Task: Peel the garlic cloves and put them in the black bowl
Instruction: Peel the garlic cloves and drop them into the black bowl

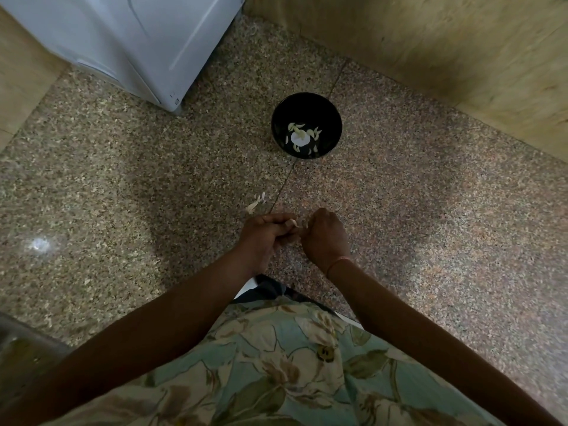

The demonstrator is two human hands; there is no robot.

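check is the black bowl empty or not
Not empty: pale garlic pieces lie on the bottom of the black bowl.

I hold both bare forearms stretched forward, angled toward each other. My left hand (266,235) and my right hand (324,236) are both curled with knuckles up, and their fingertips pinch a garlic clove (292,224) between them.

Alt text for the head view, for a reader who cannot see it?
The left hand and right hand pinch a small pale garlic clove between them above a speckled stone floor, its papery skin curling off. Ahead, a round black bowl holds pale garlic pieces; skin scraps lie between, a white appliance upper left.
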